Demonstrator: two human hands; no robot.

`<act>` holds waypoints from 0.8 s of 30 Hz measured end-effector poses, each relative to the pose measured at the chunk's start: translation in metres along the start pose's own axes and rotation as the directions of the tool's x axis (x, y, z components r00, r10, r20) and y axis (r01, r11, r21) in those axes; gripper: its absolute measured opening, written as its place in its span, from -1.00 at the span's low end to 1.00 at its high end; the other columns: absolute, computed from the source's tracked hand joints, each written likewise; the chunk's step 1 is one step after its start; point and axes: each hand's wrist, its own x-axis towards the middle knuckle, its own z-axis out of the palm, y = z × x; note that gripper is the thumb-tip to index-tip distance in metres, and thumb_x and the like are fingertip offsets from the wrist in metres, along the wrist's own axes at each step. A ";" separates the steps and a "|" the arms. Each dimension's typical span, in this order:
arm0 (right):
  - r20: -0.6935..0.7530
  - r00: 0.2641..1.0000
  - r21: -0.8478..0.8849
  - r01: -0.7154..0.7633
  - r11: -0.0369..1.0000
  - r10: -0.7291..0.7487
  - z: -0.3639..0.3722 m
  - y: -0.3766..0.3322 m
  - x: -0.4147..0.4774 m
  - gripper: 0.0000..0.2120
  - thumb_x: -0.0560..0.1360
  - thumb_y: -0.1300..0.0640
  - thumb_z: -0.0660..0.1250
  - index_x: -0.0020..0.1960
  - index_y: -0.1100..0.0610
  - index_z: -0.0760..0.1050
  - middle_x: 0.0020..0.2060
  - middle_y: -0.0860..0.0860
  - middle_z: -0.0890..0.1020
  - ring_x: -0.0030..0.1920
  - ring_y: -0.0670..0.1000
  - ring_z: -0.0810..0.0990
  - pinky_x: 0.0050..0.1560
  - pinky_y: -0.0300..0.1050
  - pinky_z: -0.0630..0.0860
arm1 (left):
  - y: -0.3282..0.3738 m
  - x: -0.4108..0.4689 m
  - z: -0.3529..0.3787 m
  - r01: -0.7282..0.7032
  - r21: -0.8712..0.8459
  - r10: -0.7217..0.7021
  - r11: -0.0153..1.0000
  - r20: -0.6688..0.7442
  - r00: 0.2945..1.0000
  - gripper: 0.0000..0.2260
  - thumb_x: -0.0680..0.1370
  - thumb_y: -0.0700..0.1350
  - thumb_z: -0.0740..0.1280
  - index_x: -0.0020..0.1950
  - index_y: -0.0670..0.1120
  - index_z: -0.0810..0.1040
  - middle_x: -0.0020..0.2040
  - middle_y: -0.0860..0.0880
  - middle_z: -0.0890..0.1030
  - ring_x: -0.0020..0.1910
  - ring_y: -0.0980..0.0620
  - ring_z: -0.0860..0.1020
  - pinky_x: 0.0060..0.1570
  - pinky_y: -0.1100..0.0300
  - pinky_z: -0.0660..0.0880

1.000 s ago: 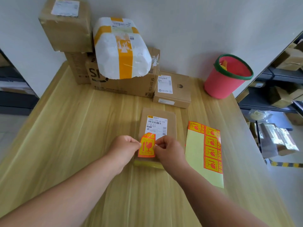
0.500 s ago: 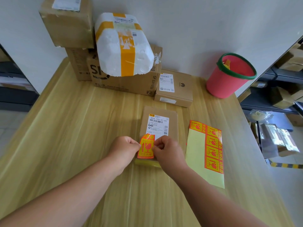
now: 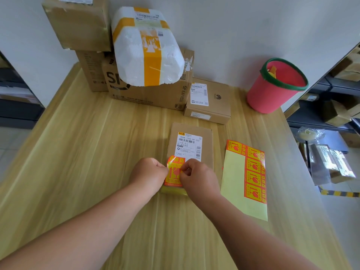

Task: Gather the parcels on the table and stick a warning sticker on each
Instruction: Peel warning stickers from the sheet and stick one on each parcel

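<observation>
A flat brown parcel [image 3: 206, 145] with a white shipping label lies in the middle of the table. An orange-red warning sticker [image 3: 173, 172] is held over its near left corner. My left hand [image 3: 148, 175] pinches the sticker's left edge and my right hand [image 3: 198, 178] pinches its right edge. A yellow backing sheet [image 3: 233, 182] with several stickers left on it lies just right of the parcel. More parcels stand at the back: a small brown box [image 3: 216, 102], a big SF Express carton [image 3: 148, 94], a white foam parcel [image 3: 146, 51] with orange tape, and stacked cartons [image 3: 78, 24].
A red bucket [image 3: 272, 90] with a green rim stands at the table's back right corner. The table's right edge [image 3: 303, 172] drops to a floor with shelves and boxes. A white wall runs behind the parcels.
Both hands have lowered the sticker slightly onto the parcel's near corner, its top now bending over the label's lower left. The view has shifted a little.
</observation>
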 end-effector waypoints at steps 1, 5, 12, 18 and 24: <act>0.000 1.000 -0.039 0.015 0.999 -0.015 0.000 -0.002 0.000 -0.85 0.50 0.13 0.24 0.03 0.03 0.54 -0.13 -0.04 0.64 -0.14 0.02 0.57 -0.26 -0.17 0.43 | 0.002 -0.001 0.000 -0.003 0.049 0.003 0.999 -0.004 1.000 -0.86 0.42 -0.18 0.35 -0.35 -0.08 0.56 -0.34 -0.08 0.61 -0.31 -0.09 0.54 -0.27 0.18 0.41; -0.006 0.998 -0.155 0.067 0.986 -0.069 -0.002 -0.002 0.001 -0.86 0.52 0.08 0.24 0.04 0.03 0.52 -0.09 0.00 0.62 -0.12 0.07 0.57 -0.25 -0.14 0.41 | 0.011 -0.007 -0.003 -0.069 0.333 0.082 0.940 -0.026 0.996 -0.87 0.42 -0.07 0.37 -0.14 -0.11 0.53 -0.23 -0.07 0.60 -0.17 -0.12 0.59 -0.30 0.12 0.41; -0.216 0.902 -0.154 0.347 0.925 -0.374 0.001 0.027 -0.002 -0.81 0.50 0.08 0.26 -0.02 0.12 0.61 -0.08 0.00 0.61 -0.05 0.09 0.54 -0.09 -0.04 0.50 | -0.009 -0.011 -0.010 -0.647 0.635 0.799 0.422 0.076 0.597 -0.90 0.40 -0.21 0.42 -0.18 -0.10 0.51 -0.19 -0.05 0.53 -0.18 -0.13 0.52 -0.18 0.04 0.43; -0.164 0.841 -0.428 0.410 0.806 -0.515 0.014 0.030 0.002 -0.58 0.55 -0.07 0.08 0.26 0.06 0.55 0.22 -0.02 0.60 0.29 0.15 0.51 0.20 0.05 0.47 | -0.023 0.003 0.000 -0.664 0.729 0.810 0.169 0.281 0.515 -0.79 0.45 -0.13 0.34 0.05 -0.11 0.65 0.17 0.00 0.63 0.27 -0.15 0.50 0.23 -0.03 0.24; -0.086 0.867 -0.530 0.377 0.760 -0.490 0.025 0.042 0.004 -0.51 0.57 -0.13 0.03 0.36 0.05 0.47 0.32 -0.04 0.53 0.38 0.13 0.43 0.39 0.01 0.30 | -0.035 0.007 -0.002 -0.601 0.782 0.663 0.166 0.362 0.655 -0.51 0.52 0.06 0.05 0.31 -0.13 0.53 0.36 -0.03 0.50 0.36 -0.17 0.43 0.26 -0.12 0.17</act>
